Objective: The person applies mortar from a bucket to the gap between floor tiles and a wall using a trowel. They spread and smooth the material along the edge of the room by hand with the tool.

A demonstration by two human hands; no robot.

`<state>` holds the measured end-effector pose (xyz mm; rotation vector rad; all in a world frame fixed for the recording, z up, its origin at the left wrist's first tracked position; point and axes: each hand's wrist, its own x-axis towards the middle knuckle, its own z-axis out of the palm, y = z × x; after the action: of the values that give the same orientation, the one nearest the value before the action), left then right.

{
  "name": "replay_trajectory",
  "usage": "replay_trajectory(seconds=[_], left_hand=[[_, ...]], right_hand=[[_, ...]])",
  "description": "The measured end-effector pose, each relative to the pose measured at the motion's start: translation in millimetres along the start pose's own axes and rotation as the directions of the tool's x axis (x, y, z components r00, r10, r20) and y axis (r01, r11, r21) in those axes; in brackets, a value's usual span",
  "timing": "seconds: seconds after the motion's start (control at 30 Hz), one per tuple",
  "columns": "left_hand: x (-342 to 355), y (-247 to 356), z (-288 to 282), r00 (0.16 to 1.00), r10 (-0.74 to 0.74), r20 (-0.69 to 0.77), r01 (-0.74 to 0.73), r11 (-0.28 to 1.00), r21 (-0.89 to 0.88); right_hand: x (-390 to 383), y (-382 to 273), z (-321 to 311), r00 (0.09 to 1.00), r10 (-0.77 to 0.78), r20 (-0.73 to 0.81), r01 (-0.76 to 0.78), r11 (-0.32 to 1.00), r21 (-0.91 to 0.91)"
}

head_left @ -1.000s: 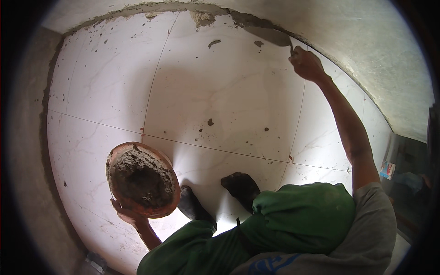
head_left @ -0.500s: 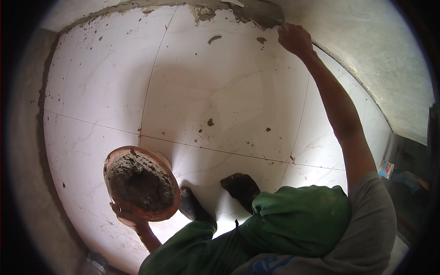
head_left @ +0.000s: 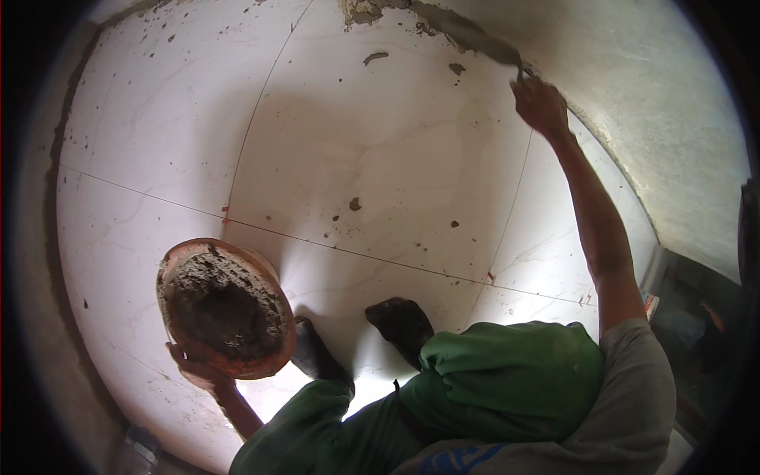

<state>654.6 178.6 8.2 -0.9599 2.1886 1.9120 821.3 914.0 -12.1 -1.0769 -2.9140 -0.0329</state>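
At the lower left, my left hand [head_left: 202,372] is closed on the lower edge of an orange basin [head_left: 286,328], which tilts so its inside shows. Grey mortar [head_left: 226,309] coats the basin, rough and pale along the upper side and darker in the middle. My right arm reaches far to the upper right. There my right hand [head_left: 541,104] grips the handle of a trowel [head_left: 489,43], its grey blade lying along the joint where floor meets wall. The hand hides most of the handle, and mortar around the blade blurs its outline.
White marbled tiles [head_left: 356,150] cover the floor, with thin joints, small red spacers [head_left: 489,278] and scattered mortar crumbs [head_left: 355,204]. Pale walls [head_left: 633,103] rise at right and left. My dark boots [head_left: 401,324] stand on the tiles. A clear container [head_left: 141,447] is at lower left.
My right hand and the trowel have moved right and nearer along the wall's foot. The basin stays in my left hand; the whole view has shifted slightly.
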Motion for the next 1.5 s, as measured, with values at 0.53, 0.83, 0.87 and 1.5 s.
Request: replay_trajectory(seconds=[0.53, 0.83, 0.87, 1.5], left_hand=[[21.1, -12.2, -21.5, 0.999, -0.009, -0.037, 0.011, 0.998, 0.054], [22.4, -16.1, -19.9, 0.994, 0.095, -0.056, -0.087, 0.987, 0.133], [25.5, -19.2, -23.6, 0.991, 0.124, -0.056, -0.108, 0.968, 0.228], [4.5, -6.0, 11.5, 0.97, 0.119, -0.211, -0.123, 0.992, -0.003]], right_hand=[[36.9, 15.8, 31.1, 0.992, -0.055, -0.11, 0.027, 0.969, -0.245], [38.9, -58.5, 30.0, 0.999, -0.045, -0.017, 0.04, 0.972, -0.231], [53.2, -62.1, 42.1, 0.994, -0.101, -0.046, 0.089, 0.971, -0.224], [-6.0, -175.3, 59.8, 0.995, -0.089, 0.043, 0.08, 0.98, 0.18]])
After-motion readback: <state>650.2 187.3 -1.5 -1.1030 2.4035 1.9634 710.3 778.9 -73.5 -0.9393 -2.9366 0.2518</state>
